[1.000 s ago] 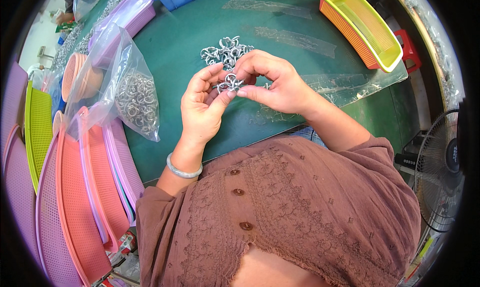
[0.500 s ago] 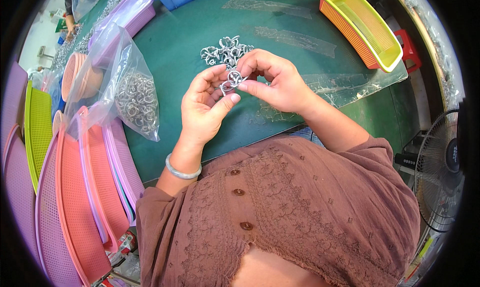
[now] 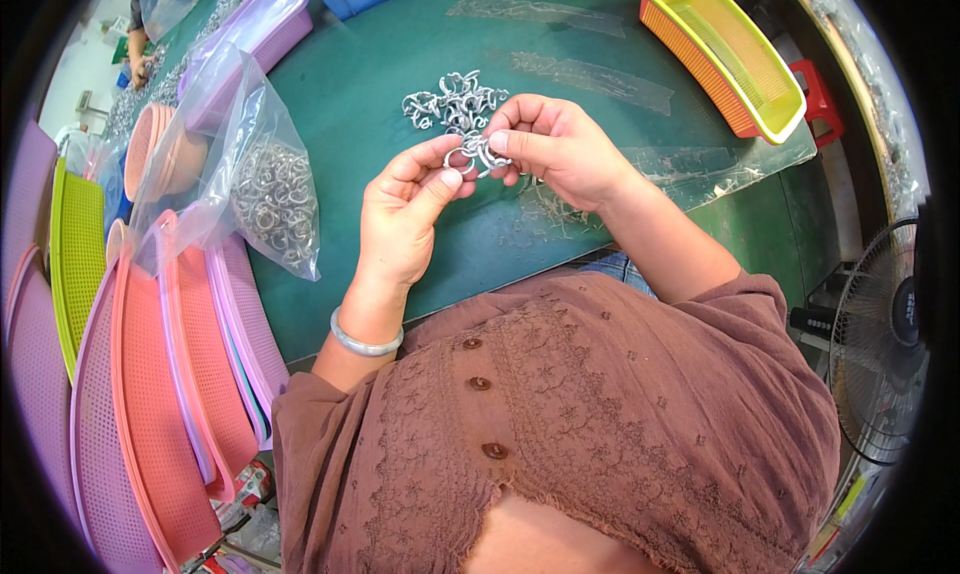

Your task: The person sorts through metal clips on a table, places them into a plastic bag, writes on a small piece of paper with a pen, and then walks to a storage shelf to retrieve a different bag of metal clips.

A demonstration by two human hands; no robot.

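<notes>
Silvery ring-shaped metal pieces [image 3: 478, 155] are pinched between my two hands, above the green table [image 3: 400, 44]. My left hand [image 3: 405, 199] grips one ring between thumb and fingers. From the other side, my right hand [image 3: 555, 154] presses its thumb and fingers on the cluster's right end. How the pieces join is too small to make out. Just beyond my fingers lies a loose pile of similar metal rings [image 3: 455, 99]. A clear plastic bag [image 3: 275, 199] full of such rings rests to the left of my left hand.
Stacked perforated baskets [image 3: 165, 394] in pink and purple crowd the left side. A yellow-and-orange basket [image 3: 715, 54] stands at the far right, with a red stool [image 3: 818, 104] behind it. A fan [image 3: 880, 339] is at the right. Another person's hand [image 3: 140, 69] works at far left.
My right hand has turned, its thumb now lying across the top of the metal pieces. The rings have shifted slightly in my fingers. The pile looks unchanged.
</notes>
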